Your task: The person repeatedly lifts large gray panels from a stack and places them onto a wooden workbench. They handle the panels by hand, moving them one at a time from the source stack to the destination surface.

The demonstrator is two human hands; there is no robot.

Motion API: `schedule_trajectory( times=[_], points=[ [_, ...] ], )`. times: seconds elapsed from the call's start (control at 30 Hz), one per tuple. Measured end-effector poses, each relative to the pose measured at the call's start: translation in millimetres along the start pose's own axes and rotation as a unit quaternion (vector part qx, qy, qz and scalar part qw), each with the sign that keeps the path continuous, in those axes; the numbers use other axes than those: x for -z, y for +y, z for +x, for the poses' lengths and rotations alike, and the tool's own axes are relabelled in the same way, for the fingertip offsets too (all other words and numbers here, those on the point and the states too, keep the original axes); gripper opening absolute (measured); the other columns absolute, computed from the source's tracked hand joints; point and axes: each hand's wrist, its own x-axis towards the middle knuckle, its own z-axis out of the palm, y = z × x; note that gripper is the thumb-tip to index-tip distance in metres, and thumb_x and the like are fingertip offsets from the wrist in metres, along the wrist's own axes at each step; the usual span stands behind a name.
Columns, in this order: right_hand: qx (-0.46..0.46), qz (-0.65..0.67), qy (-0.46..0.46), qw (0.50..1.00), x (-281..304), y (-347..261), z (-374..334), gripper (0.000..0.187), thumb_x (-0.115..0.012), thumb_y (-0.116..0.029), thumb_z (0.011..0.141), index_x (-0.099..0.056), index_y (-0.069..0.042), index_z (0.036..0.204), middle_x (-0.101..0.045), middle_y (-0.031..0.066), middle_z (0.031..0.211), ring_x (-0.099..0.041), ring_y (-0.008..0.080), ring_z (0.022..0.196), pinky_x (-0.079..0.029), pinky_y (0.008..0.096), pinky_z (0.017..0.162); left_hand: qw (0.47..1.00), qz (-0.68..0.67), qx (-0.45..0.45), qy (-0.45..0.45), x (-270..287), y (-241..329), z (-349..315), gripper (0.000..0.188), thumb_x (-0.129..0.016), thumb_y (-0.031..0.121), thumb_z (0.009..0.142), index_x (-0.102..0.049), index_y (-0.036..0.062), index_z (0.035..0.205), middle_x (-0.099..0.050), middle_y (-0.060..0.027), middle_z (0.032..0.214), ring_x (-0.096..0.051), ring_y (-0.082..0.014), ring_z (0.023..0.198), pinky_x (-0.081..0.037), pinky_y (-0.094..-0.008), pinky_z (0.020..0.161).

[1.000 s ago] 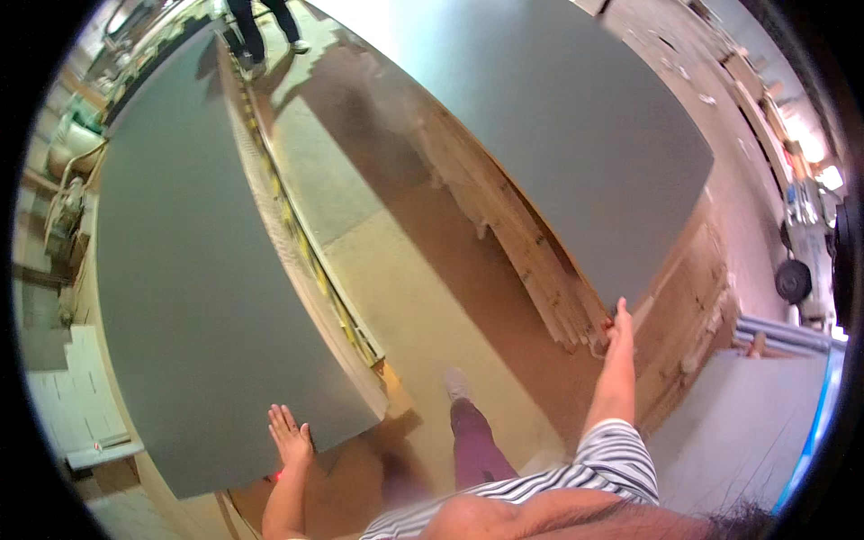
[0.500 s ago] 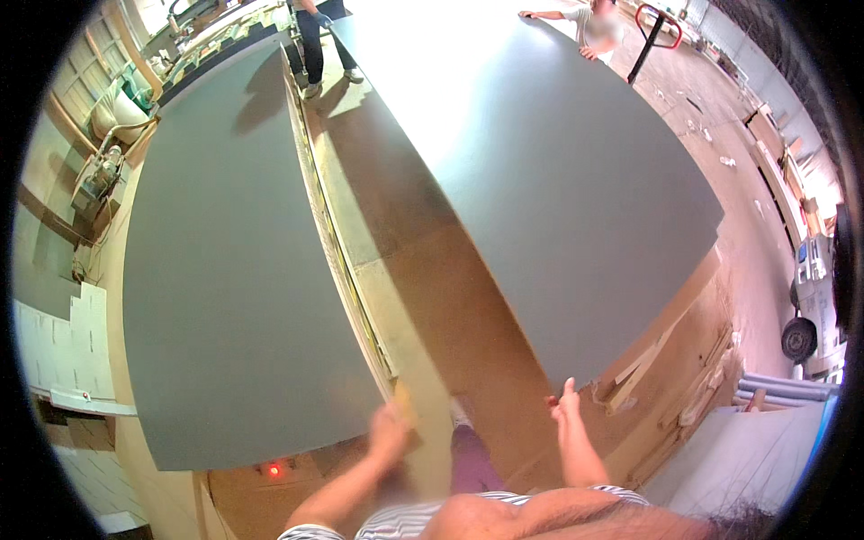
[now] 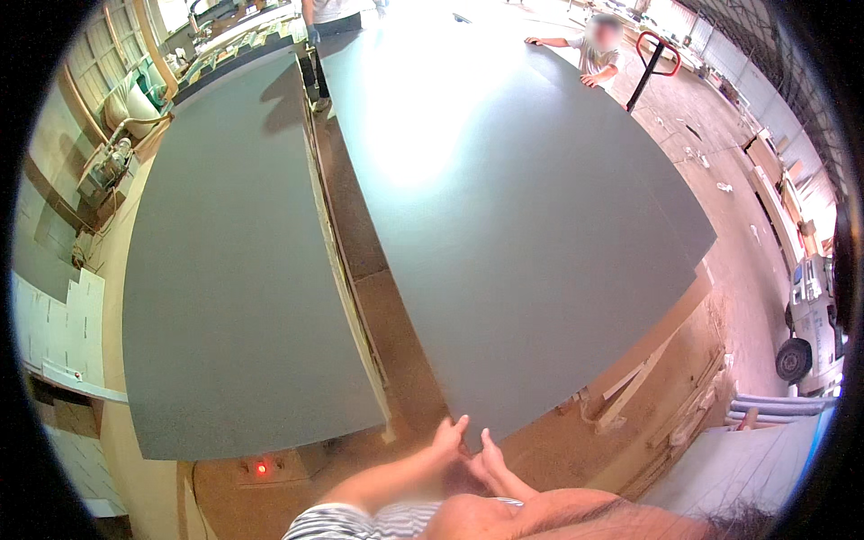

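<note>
Two large dark grey sheets lie side by side with a narrow gap between them. At the near corner of the right sheet [image 3: 540,270], my left hand [image 3: 447,441] grips the left edge, thumb on top and fingers hidden beneath. Just right of it, my right hand [image 3: 489,461] holds the near edge of that same sheet, its thumb also on top. The two hands are close together. The left sheet [image 3: 234,270] rests on its support, untouched by my hands.
One person [image 3: 601,58] has both hands on the right sheet's far right edge. Another person [image 3: 333,18] stands at the gap's far end. A pallet-jack handle [image 3: 650,67] rises at far right. Below the left sheet, a red light [image 3: 262,468] glows.
The right sheet has shifted left, narrowing the gap. My right hand moved left with its corner. My left hand went from beside the left sheet to the right sheet's corner.
</note>
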Motion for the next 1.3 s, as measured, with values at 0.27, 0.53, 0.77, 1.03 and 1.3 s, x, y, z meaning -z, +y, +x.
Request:
schedule_trajectory(
  times=[0.27,0.53,0.77,1.03,1.3],
  points=[
    [0.050,-0.136,0.048,0.988,67,-97,-16,0.099,-0.046,-0.075,0.080,-0.028,-0.003,0.145,-0.040,0.0183,0.139,-0.043,0.0318,0.124,-0.031,0.0513,0.107,0.993,-0.055,-0.097,0.045,133,-64,-2,0.065,-0.058,0.034,0.093,-0.035,-0.0068,0.138,-0.047,-0.0236,0.134,-0.046,-0.0362,0.122,-0.039,-0.0471,0.100],
    [0.206,-0.036,0.085,0.974,138,-286,83,0.067,-0.071,-0.045,0.083,-0.049,-0.002,0.131,-0.050,0.0104,0.136,-0.048,0.0296,0.122,-0.040,0.0480,0.102,0.961,-0.061,-0.156,0.219,241,-68,-35,0.038,-0.051,0.024,0.099,-0.046,-0.0042,0.123,-0.057,-0.0141,0.117,-0.053,-0.0232,0.106,-0.043,-0.0383,0.094],
    [0.068,-0.189,0.237,0.950,178,-279,97,0.049,-0.067,-0.039,0.087,-0.055,-0.007,0.122,-0.058,0.0074,0.122,-0.056,0.0282,0.104,-0.048,0.0432,0.080,0.964,-0.077,-0.153,0.206,252,-99,-47,0.042,-0.056,0.024,0.095,-0.048,-0.0077,0.122,-0.055,-0.0196,0.121,-0.054,-0.0279,0.112,-0.042,-0.0391,0.096],
    [0.031,-0.133,0.169,0.976,152,-163,108,0.039,-0.061,-0.035,0.092,-0.055,-0.004,0.115,-0.058,0.0104,0.117,-0.057,0.0291,0.102,-0.050,0.0479,0.085,0.883,0.008,-0.142,0.447,377,-173,-27,0.053,-0.057,0.043,0.092,-0.039,-0.0017,0.114,-0.056,-0.0200,0.105,-0.055,-0.0306,0.099,-0.043,-0.0431,0.088],
    [-0.036,-0.274,0.181,0.944,79,9,80,0.061,-0.058,-0.058,0.087,-0.050,-0.007,0.120,-0.056,0.0225,0.099,-0.050,0.0338,0.067,-0.040,0.0456,0.051,0.836,0.090,-0.100,0.533,503,-158,-87,0.060,-0.052,0.041,0.095,-0.033,-0.0023,0.132,-0.044,-0.0283,0.130,-0.046,-0.0390,0.120,-0.035,-0.0455,0.101]
  ],
)
